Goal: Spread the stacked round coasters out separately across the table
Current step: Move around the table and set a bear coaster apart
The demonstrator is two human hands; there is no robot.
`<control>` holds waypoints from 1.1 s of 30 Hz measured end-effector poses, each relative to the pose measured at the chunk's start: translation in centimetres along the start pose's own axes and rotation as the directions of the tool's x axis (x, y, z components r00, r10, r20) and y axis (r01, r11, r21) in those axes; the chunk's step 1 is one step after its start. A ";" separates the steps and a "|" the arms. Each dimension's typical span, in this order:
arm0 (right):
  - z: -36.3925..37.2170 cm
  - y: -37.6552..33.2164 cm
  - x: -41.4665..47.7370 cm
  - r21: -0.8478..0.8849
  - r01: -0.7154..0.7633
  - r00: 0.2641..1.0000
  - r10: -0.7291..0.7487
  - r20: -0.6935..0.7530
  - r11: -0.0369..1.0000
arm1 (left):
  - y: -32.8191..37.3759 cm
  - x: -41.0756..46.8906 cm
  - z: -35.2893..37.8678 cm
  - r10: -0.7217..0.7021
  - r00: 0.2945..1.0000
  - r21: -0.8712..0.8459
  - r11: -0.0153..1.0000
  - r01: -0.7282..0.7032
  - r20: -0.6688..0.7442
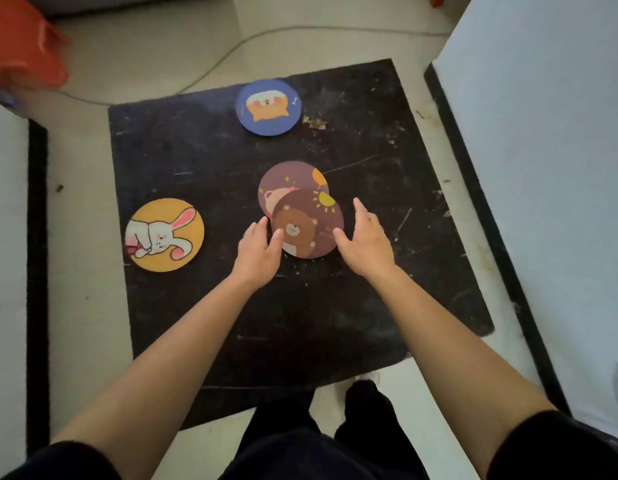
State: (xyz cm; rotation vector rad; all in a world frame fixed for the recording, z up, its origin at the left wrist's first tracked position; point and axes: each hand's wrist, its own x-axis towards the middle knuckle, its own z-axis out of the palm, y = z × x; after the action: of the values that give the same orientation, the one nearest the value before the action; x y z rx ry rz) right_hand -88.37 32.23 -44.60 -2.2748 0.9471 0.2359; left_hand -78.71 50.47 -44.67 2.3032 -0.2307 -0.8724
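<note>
Hands (259,249) (364,244) flanking overlapped brown coasters (309,225); bare black table (387,188) rightward.

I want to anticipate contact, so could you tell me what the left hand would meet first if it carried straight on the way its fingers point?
Probably the brown bear coaster: the left hand points up-right with fingertips already at its edge.

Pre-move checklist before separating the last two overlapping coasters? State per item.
1. Brown bear coaster on top, overlapping the purple coaster: not ok, not yet separated.
2. Left hand touching the bear coaster's edge: ok.
3. Right hand at its right edge, fingers spread: ok; firm grip, cannot tell.
4. Yellow rabbit coaster lying alone: ok.
5. Blue coaster lying alone: ok.
6. Bare black mat right of the pair for placement: ok.
</note>
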 end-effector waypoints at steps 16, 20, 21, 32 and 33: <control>4.2 1.8 3.1 0.557 -0.493 0.870 0.363 0.334 0.668 | -0.8 0.5 4.5 -0.327 0.932 -0.620 0.702 0.350 0.155; 4.3 1.6 3.5 0.568 -0.485 0.874 0.360 0.325 0.665 | -1.0 0.4 5.1 -0.356 0.919 -0.567 0.727 0.387 0.171; 4.3 1.4 3.5 0.589 -0.483 0.876 0.359 0.322 0.648 | -1.1 0.4 5.1 -0.373 0.911 -0.563 0.722 0.403 0.175; 1.7 0.6 1.9 0.665 -0.443 0.894 0.245 0.374 0.601 | -1.3 0.0 3.3 -0.424 0.897 -0.525 0.738 0.424 0.128; 1.1 0.9 1.6 0.681 -0.447 0.892 0.226 0.392 0.581 | -1.1 -0.3 3.2 -0.430 0.890 -0.581 0.691 0.431 0.149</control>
State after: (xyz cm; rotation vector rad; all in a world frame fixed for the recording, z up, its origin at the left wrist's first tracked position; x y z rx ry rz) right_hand -87.74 31.54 -46.49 -1.2267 1.0739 0.2385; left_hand -81.10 49.80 -46.98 1.7539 0.5564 -0.9941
